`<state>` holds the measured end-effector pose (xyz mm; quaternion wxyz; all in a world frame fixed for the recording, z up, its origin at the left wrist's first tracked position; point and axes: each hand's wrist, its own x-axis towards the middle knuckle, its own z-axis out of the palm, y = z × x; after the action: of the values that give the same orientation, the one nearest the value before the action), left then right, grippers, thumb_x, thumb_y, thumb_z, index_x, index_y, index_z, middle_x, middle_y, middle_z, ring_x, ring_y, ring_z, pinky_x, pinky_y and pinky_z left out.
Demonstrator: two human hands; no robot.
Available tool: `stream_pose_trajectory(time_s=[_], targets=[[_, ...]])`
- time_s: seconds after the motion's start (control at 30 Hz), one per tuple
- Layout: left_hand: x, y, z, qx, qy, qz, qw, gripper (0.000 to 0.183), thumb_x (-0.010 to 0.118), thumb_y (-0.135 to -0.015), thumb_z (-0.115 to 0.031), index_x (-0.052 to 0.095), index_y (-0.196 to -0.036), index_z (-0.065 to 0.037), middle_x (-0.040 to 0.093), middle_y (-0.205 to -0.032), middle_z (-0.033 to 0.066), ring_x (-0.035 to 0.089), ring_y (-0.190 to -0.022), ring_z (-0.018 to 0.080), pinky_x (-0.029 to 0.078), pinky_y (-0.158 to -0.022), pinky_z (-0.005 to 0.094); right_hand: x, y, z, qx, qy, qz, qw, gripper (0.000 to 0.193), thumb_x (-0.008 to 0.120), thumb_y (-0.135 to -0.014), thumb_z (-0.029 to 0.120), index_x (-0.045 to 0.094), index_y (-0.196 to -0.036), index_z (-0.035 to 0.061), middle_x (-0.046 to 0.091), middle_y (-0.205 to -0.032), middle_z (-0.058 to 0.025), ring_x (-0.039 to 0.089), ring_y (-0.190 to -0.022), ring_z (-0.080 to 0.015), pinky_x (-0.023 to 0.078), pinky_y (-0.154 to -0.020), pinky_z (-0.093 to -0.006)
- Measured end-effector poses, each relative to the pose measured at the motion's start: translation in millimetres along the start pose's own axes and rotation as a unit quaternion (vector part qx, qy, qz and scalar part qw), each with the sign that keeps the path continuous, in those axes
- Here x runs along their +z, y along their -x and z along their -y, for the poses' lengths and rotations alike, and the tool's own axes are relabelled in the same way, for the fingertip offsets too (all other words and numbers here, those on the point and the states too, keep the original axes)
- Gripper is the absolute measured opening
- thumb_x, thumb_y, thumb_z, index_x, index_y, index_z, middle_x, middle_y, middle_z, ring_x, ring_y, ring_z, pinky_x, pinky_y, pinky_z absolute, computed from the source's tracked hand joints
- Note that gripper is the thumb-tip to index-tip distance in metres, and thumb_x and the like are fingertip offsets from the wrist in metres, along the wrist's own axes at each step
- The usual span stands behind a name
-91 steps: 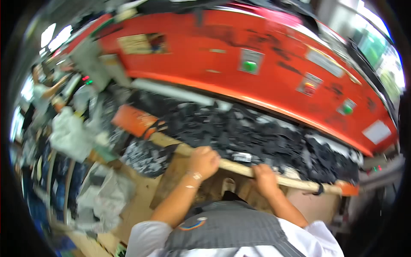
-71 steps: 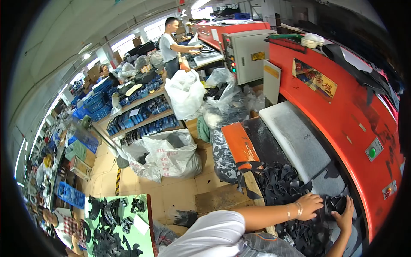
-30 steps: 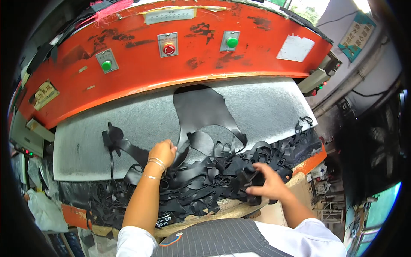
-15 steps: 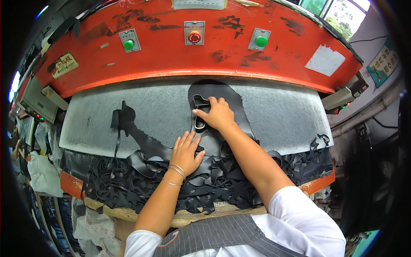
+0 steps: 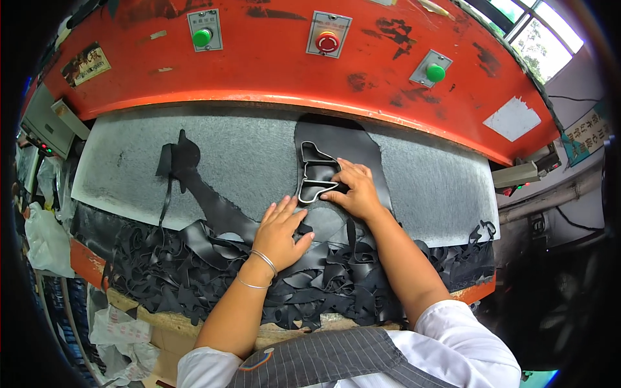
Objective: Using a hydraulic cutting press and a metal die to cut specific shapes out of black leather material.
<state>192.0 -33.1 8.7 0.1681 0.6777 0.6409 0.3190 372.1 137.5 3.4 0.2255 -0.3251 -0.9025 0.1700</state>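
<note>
A metal cutting die [image 5: 319, 183], a thin-walled outline with crossbars, stands on a black leather piece [image 5: 363, 143] near the middle of the grey cutting board [image 5: 249, 149]. My right hand [image 5: 356, 189] grips the die's right side, thumb toward its lower end and fingers along the upper part. Flat beside the die's lower left, my left hand [image 5: 279, 231] has its fingers stretched out over the leather's near edge and holds nothing. Another black leather offcut [image 5: 210, 197] with a long narrow tail lies to the left.
Tangled black leather scraps [image 5: 194, 278] heap along the near edge. Beyond the board, an orange press beam [image 5: 259, 71] carries two green buttons [image 5: 202, 37] and a red one [image 5: 327, 43]. White plastic bags [image 5: 48, 242] hang at left; a grey box [image 5: 514, 174] sits at right.
My right hand has shifted to the die's right side, and the die sits turned with its outline more open to view. The left hand stays flat. The whole view has tilted slightly.
</note>
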Motion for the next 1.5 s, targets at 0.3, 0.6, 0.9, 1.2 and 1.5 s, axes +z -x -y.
stream_pose_trajectory(time_s=[0.3, 0.6, 0.9, 1.2, 1.5], targets=[[-2.1, -11.9, -0.4, 0.012, -0.001, -0.002, 1.000, 0.052, 0.069, -0.081, -0.034, 0.062, -0.120, -0.001, 0.048, -0.139, 0.0245, 0.040, -0.135, 0.0375, 0.028, -0.113, 0.0464, -10.2, -3.9, -2.9, 0.012, 0.021, 0.029, 0.999, 0.065, 0.080, -0.067, 0.045, 0.061, -0.119, 0.0121, 0.053, -0.134, -0.0225, 0.045, -0.131, -0.0335, 0.032, -0.107, -0.0474], [-148.8, -74.8, 10.9, 0.099, -0.023, -0.419, 0.902, 0.007, 0.064, -0.087, -0.009, 0.067, -0.087, -0.002, 0.065, -0.088, 0.0100, 0.060, -0.086, 0.0266, 0.046, -0.080, 0.0381, -141.8, -36.7, 13.2, 0.110, -0.051, -0.603, 0.789, 0.058, 0.044, -0.102, 0.035, 0.033, -0.144, -0.0033, 0.030, -0.151, -0.0227, 0.025, -0.142, -0.0340, 0.020, -0.115, -0.0437], [-155.1, -21.3, -3.8, 0.082, -0.014, -0.284, 0.955, 0.029, 0.061, -0.088, -0.017, 0.050, -0.064, -0.004, 0.050, -0.070, 0.0146, 0.050, -0.067, 0.0352, 0.041, -0.062, 0.0443, -117.0, 13.3, 44.7, 0.064, 0.056, -0.511, 0.856, 0.063, 0.060, -0.093, 0.028, 0.034, -0.143, 0.0016, 0.021, -0.151, -0.0280, 0.022, -0.140, -0.0419, 0.022, -0.113, -0.0494], [-26.7, 165.7, -43.2, 0.043, 0.013, 0.030, 0.999, 0.019, 0.069, -0.081, -0.023, 0.073, -0.092, -0.007, 0.066, -0.085, 0.0075, 0.063, -0.082, 0.0271, 0.051, -0.074, 0.0355, 6.2, 204.4, 192.2, -0.017, -0.028, 0.123, 0.992, 0.052, 0.076, -0.073, 0.022, 0.060, -0.117, 0.0014, 0.060, -0.102, -0.0136, 0.058, -0.095, -0.0324, 0.050, -0.083, -0.0394], [-24.6, 143.7, -40.5, 0.030, -0.003, -0.028, 0.999, 0.017, 0.071, -0.073, -0.019, 0.073, -0.084, -0.005, 0.064, -0.078, 0.0094, 0.061, -0.076, 0.0297, 0.050, -0.071, 0.0382, 12.8, 177.5, 187.3, -0.027, 0.013, 0.084, 0.996, 0.039, 0.072, -0.068, 0.013, 0.061, -0.104, 0.0045, 0.058, -0.090, -0.0103, 0.060, -0.087, -0.0292, 0.052, -0.073, -0.0381]])
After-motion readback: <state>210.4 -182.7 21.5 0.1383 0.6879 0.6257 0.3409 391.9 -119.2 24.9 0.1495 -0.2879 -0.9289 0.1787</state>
